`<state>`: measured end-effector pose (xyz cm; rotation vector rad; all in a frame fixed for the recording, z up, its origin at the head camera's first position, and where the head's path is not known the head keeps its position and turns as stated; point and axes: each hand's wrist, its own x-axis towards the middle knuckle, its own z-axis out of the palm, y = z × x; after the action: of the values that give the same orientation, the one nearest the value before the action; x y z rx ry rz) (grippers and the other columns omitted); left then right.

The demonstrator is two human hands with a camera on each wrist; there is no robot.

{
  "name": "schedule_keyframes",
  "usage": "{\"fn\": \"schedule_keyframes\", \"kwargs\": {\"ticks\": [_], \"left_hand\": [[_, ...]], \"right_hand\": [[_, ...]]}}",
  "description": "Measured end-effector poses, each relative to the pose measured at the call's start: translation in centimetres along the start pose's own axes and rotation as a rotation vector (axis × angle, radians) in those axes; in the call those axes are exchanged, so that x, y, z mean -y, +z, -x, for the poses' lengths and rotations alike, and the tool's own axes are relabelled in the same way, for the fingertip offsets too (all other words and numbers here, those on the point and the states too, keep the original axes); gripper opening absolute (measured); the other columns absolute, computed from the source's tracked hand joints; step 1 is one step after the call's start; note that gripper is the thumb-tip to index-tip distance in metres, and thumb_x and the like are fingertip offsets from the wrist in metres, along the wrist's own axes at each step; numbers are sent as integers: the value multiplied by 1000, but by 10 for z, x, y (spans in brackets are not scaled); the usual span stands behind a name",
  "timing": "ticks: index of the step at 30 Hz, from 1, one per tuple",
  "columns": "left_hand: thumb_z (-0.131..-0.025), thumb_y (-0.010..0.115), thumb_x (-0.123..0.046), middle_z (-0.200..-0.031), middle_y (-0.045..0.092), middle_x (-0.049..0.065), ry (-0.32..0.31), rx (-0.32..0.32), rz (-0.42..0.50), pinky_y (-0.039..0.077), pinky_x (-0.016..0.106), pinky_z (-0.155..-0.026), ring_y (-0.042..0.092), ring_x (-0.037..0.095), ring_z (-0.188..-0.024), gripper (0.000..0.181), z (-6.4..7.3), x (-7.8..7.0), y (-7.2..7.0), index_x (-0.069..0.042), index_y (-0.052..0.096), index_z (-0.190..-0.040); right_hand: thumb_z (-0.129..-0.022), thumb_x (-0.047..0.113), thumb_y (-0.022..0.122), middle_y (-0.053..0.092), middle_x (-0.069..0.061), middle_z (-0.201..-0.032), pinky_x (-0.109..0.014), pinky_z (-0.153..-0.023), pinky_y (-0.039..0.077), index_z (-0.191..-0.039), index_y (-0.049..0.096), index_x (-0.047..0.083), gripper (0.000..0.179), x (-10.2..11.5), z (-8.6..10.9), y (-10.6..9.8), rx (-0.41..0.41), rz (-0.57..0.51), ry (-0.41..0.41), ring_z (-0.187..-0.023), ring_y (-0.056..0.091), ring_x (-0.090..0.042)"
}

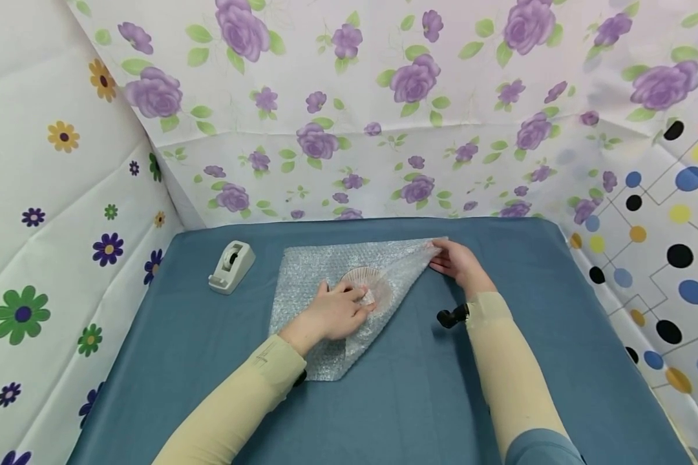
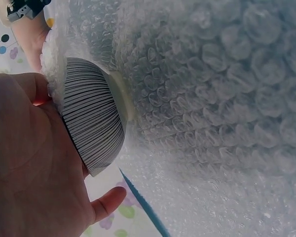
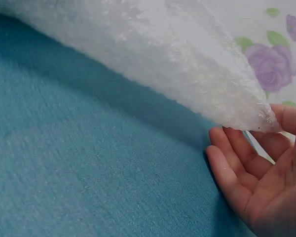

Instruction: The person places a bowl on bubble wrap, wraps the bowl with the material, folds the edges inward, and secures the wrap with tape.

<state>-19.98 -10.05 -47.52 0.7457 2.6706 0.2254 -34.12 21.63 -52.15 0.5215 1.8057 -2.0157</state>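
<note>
A sheet of bubble wrap (image 1: 302, 278) lies on the table, with a striped bowl (image 2: 93, 116) standing upright on it. One side of the sheet is drawn up and over the bowl's right part. My left hand (image 1: 337, 313) lies over the bowl, its fingers extended and pressing the folded wrap at the rim. In the left wrist view the thumb stands out, away from the bowl's wall. My right hand (image 1: 458, 261) pinches the raised far right corner of the wrap between thumb and fingers. The inside of the bowl is hidden by hand and wrap.
A white tape dispenser (image 1: 231, 267) stands left of the wrap. Blue cloth (image 1: 407, 400) covers the table. Flower-patterned sheeting (image 1: 326, 174) rises along the back edge, and patterned sheets hang at both sides. A black wrist camera (image 1: 452, 316) juts from the right wrist.
</note>
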Motion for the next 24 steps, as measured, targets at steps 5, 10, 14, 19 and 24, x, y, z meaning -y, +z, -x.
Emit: {"fn": "schedule_keyframes", "kwargs": {"ticks": [5,10,14,19,24], "left_hand": [[-120,27,-41,-173,34,-3,-2,6,-7,11,71,-125,26,25,-161,48,2,-1,-2,-38,51,-160],[-120,26,-41,-173,34,-3,-1,17,0,9,70,-126,25,25,-161,48,1,-1,-1,-37,51,-160],[-120,25,-40,-174,33,-2,2,29,6,8,71,-125,25,25,-161,48,1,-2,-2,-38,50,-161],[-120,26,-40,-174,32,-3,-9,37,-5,8,71,-125,24,25,-162,48,1,-2,-3,-38,50,-161],[-120,27,-41,-174,33,-4,-12,35,-8,8,70,-126,24,24,-162,47,2,-2,-3,-38,50,-161]], "right_hand": [[-114,27,57,73,1,-93,-44,-121,41,-157,46,5,50,1,5,-4,41,-77,-13,-102,67,-18],[-113,26,58,71,1,-84,-48,-121,40,-146,55,11,37,5,15,-7,26,-107,-8,-96,67,-18],[-112,27,59,68,3,-77,-51,-118,44,-131,62,12,25,8,18,-9,-20,-59,-15,-84,66,-15],[-112,29,60,68,4,-79,-48,-113,50,-126,63,10,25,12,18,-9,-42,29,-24,-80,69,-12],[-111,32,61,71,3,-79,-39,-99,60,-120,65,9,26,14,22,-5,-58,75,-39,-74,72,-9]]}}
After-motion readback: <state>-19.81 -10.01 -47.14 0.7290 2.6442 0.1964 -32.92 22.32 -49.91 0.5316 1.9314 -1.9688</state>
